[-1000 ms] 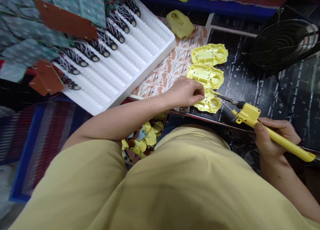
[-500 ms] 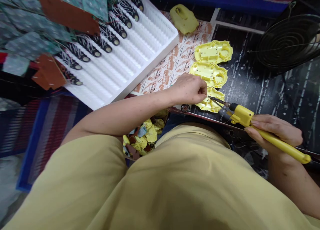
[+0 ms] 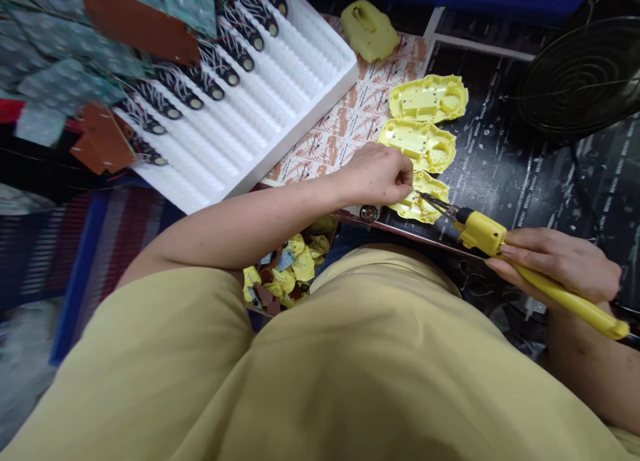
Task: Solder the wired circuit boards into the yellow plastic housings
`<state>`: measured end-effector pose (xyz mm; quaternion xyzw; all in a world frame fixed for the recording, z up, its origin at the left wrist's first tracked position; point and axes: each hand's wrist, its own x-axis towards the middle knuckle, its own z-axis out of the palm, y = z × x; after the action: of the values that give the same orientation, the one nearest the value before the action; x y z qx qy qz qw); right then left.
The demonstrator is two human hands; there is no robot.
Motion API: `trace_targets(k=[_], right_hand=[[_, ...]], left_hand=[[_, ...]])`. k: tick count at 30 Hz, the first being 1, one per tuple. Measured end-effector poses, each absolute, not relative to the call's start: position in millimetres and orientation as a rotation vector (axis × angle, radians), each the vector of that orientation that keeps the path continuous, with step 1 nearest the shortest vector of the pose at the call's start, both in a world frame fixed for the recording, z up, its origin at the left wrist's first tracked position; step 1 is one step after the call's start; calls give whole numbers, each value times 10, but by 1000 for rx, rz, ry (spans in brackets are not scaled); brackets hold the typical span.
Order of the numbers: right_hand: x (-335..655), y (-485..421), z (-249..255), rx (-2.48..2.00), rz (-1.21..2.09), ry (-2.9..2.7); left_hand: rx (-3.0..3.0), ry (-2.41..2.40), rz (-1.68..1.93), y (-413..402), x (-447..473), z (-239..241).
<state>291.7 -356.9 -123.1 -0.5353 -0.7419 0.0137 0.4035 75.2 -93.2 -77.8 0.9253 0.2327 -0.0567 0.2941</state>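
Note:
My left hand (image 3: 379, 175) is closed in a pinch at the left edge of the nearest yellow plastic shell (image 3: 424, 201); what its fingertips hold is too small to make out. My right hand (image 3: 563, 263) grips a yellow soldering iron (image 3: 525, 269) by its handle. The iron's dark tip (image 3: 429, 199) rests over that shell, close to the left fingertips. Two more yellow shells (image 3: 419, 144) (image 3: 429, 99) lie in a row beyond it on the black mat (image 3: 505, 174).
A white foam tray (image 3: 260, 114) holding several small wired parts (image 3: 210, 81) lies to the left, with circuit boards (image 3: 65, 61) beside it. Another yellow shell (image 3: 370, 31) sits at the back. A wire fan guard (image 3: 580, 74) stands at right. Scraps (image 3: 285, 274) lie below the table edge.
The soldering iron moved left, bringing its tip onto the nearest shell beside the left fingertips. The left hand stayed pinched at the shell.

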Motion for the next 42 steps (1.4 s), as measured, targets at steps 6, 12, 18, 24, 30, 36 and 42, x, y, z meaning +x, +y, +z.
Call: trace_targets(k=[6,12,18,24,30,36,42], right_hand=[[3015,-3690,-1177,-1458,-39,-1804],[2796,-3601,-1149,-1445,-396,-1728],[2683,-3576,-1140,-1396,-105,-1684],[2635,-3640,-1081,-1485,-230,-1689],[2597,-3706,-1159,-1427,-89,-1694],[2634,-3701,-1194,-1487,-41,-1741],[2615,-3696,-1105,-1456,-52,-1883]], left_hand=[[2457,624,-179,-931,751,-766],[2481,668,-248,-949,779,-713],[2581,530,-128,-938,698,-784],[2598,491,76,-921,568,-837],[2513,501,-61,-976,568,-853],[2535,486,-34,-997,592,-887],[2559,460,-14,-968,596,-934]])
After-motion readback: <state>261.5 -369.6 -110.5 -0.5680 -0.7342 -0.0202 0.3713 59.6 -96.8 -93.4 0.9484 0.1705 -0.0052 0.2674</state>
